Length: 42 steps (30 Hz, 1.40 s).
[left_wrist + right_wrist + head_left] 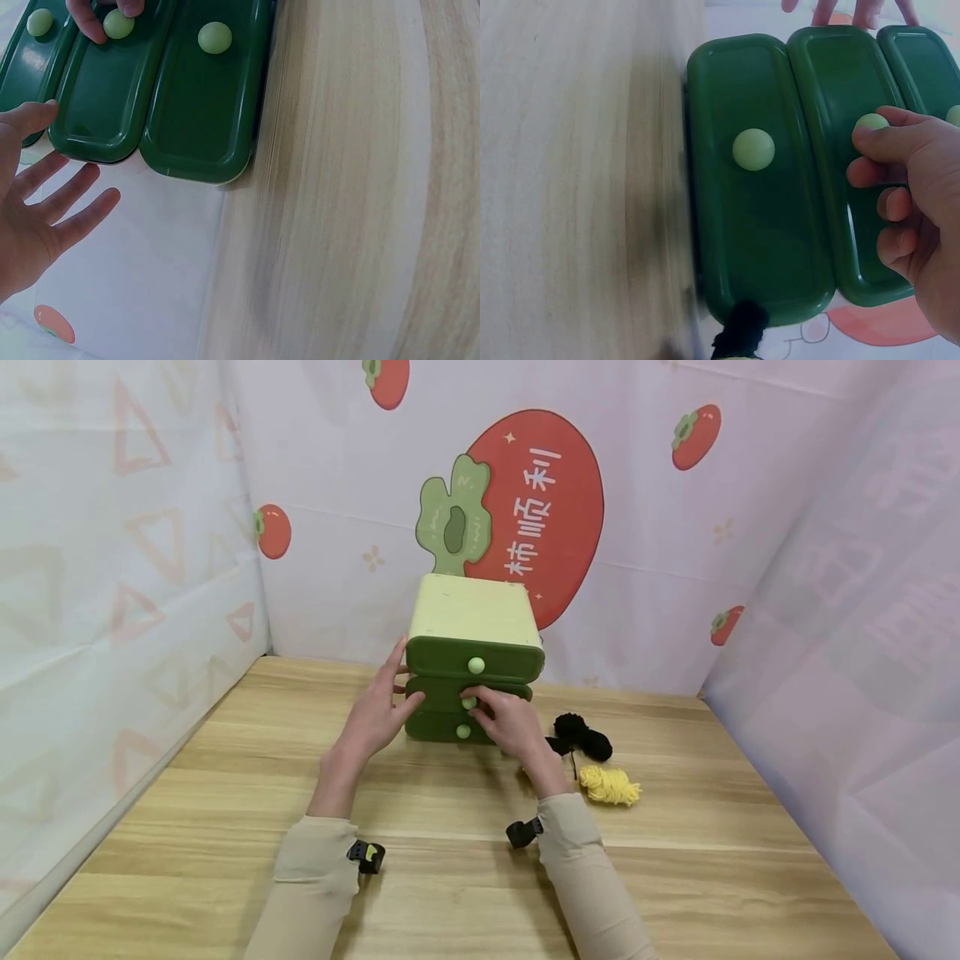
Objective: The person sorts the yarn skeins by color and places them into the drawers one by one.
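A small cabinet (476, 610) has a cream top and three stacked green drawer fronts, each with a pale green round knob. My right hand (513, 722) pinches the knob (871, 122) of the middle drawer (847, 82) between thumb and fingers. Beside the cabinet's left side is my left hand (378, 710), its fingers spread and fairly straight; whether they touch the side I cannot tell. The bottom drawer (206, 105) and the top drawer (442, 657) have their knobs free of either hand.
Right of the cabinet, a black yarn bundle (583, 737) and a yellow yarn bundle (610, 785) lie on the wooden table (450, 893). Another black piece is partly hidden by the right wrist. A printed cloth backdrop (337, 460) rises behind, with cloth walls on both sides.
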Tool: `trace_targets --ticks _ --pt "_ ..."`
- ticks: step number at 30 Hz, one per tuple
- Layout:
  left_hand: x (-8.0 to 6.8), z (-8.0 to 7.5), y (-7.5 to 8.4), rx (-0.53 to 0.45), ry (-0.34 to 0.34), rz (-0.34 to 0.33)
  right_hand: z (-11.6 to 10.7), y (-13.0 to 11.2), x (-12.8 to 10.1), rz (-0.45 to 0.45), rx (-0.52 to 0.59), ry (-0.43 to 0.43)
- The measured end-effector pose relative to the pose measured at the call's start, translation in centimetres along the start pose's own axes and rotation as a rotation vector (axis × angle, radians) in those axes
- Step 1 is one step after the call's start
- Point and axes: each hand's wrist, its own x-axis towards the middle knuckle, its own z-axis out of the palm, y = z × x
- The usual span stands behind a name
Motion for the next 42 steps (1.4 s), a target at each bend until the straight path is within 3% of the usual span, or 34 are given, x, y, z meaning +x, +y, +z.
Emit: trace_targets --ticks 14,19,27,42 --pt "0.2 -0.1 0.1 0.008 -0.008 -0.012 -1.3 0.0 0.1 -0.161 -0.062 0.010" --pt "0.1 -0.1 0.2 0.011 -0.010 -0.028 -2.0 -0.3 0.0 -0.208 -0.050 -0.031" --pt "-0.2 -0.3 0.0 0.011 -0.032 -0.034 -3.4 -1.2 -0.3 -0.142 -0.009 -0.168" --pt "-0.2 -0.3 0.3 0.011 -0.059 -0.035 -4.8 -2.4 -0.6 -0.114 -0.039 -0.284"
